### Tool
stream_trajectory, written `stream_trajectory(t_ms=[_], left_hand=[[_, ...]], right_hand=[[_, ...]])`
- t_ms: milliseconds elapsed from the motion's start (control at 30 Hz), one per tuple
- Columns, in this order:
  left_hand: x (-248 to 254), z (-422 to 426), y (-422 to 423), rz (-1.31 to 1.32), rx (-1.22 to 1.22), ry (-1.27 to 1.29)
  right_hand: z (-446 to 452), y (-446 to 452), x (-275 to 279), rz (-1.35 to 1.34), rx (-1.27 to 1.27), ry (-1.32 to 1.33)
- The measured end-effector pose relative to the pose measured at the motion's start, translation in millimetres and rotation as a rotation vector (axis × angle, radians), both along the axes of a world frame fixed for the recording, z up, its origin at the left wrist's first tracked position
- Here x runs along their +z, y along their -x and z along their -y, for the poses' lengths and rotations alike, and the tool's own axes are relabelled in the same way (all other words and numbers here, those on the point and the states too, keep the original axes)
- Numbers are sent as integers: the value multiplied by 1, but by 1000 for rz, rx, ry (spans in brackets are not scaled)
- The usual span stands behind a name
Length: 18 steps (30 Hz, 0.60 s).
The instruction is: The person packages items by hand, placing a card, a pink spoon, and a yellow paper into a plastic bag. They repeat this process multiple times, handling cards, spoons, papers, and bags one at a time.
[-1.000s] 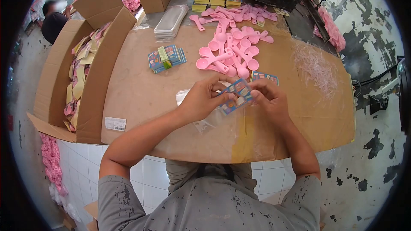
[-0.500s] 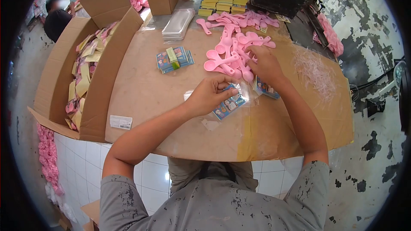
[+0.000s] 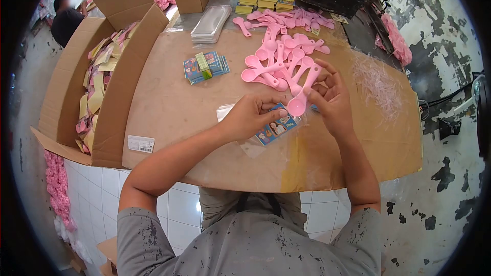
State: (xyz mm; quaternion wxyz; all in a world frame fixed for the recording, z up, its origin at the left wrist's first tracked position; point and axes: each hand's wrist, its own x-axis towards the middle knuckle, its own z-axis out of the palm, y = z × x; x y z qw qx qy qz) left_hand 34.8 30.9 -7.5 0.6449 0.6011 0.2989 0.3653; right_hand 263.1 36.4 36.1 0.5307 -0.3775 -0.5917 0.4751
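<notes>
My left hand (image 3: 249,117) is closed on a blue printed card (image 3: 276,129) with a clear plastic bag about it, low over the cardboard-covered table. Between the fingers of my right hand (image 3: 330,97) is a pink measuring spoon (image 3: 303,93), its bowl end pointing down toward the card's upper right corner. Just beyond both hands lies a heap of pink spoons (image 3: 276,53). A small part of another blue card (image 3: 314,108) shows behind my right hand; the rest is hidden.
A banded stack of blue cards (image 3: 204,66) lies left of the spoons, with clear plastic bags (image 3: 211,24) behind it. An open carton (image 3: 120,92) of packed pieces stands at the left. Plastic shreds (image 3: 378,89) lie right. A person (image 3: 67,19) is at far left.
My right hand has come back from the heap toward me, bringing a pink spoon close to the card. My left hand stays in nearly the same place, still holding the card.
</notes>
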Motion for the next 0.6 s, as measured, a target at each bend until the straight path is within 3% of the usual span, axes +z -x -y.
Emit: stream_trajectory(t_ms=[233,300,367,467,600], left_hand=[[11,2,2,-6,-41,87],[11,2,1,47,-64,87],[9,2,2,89,-97,98],[10,0,6,96,-166,128],[16,5,10,113,-247,135]], right_hand=[[9,16,-33,-131,-5,-141],[6,-2,-30,65,198,-168],[4,-7,-26,96,264,-165],[8,3,3,50,203,-216],[10,-1,28,316,349,-484]])
